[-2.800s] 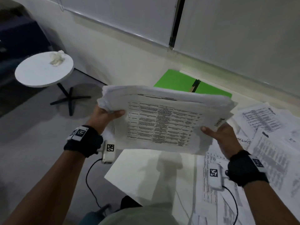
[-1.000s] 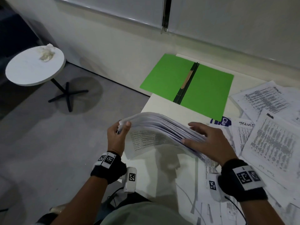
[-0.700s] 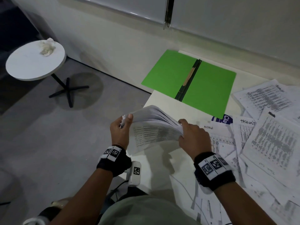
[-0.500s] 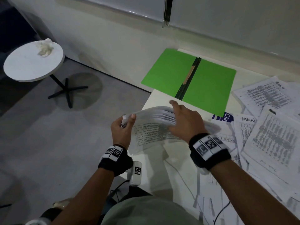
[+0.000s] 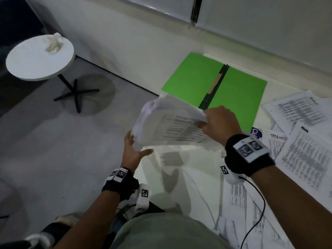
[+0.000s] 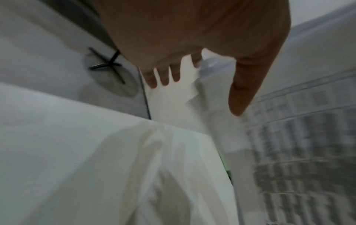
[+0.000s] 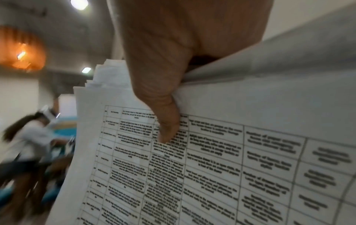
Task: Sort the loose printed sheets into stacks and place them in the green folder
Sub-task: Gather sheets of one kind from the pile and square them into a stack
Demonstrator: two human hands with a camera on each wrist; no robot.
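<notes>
The left hand (image 5: 132, 152), fingers spread and loose, sits under the low corner of a thick stack of white printed sheets (image 5: 170, 126). The right hand (image 5: 218, 123) pinches that stack's upper edge above the white table (image 5: 179, 177). Beyond lies the open green paper folder (image 5: 233, 97).

An office or meeting room, with paperwork spread over a desk.

A white desk (image 5: 172, 178) stands against a plain pale wall under large whiteboard-like panels (image 5: 269, 20), and carries loose printed sheets (image 5: 303, 159) of tables, one handwritten "TASKLIST", beside an open green folder (image 5: 239, 97). The floor is grey carpet (image 5: 53, 150), with a small round white side table (image 5: 36, 60) on a black cross base. The right wrist view shows ceiling lights (image 7: 79, 3) and a blurred person (image 7: 29, 137) seated farther off.
</notes>
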